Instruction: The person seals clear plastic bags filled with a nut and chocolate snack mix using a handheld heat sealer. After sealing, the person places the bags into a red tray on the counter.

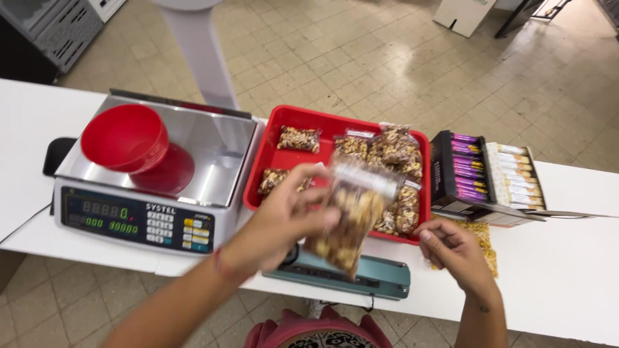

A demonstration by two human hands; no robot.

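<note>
My left hand [284, 216] holds a clear bag of mixed nuts [351, 212] by its upper edge, lifted and blurred above the front edge of the red tray [274, 129]. Under the bag lies a teal heat sealer [380, 277] on the white table [567, 270]. My right hand [451, 248] rests to the right of the bag with fingers loosely curled, close to the tray's front right corner and a flat packet of yellowish nuts [487, 241]. Nothing is visible in its grip. Several filled nut bags [393, 151] lie in the tray.
A steel weighing scale [213, 148] with a digital panel stands at the left, carrying a tilted red bowl [126, 138]. A black box of purple-wrapped bars [461, 171] and a row of white-wrapped bars [519, 174] sit at the right. Tiled floor lies beyond the table.
</note>
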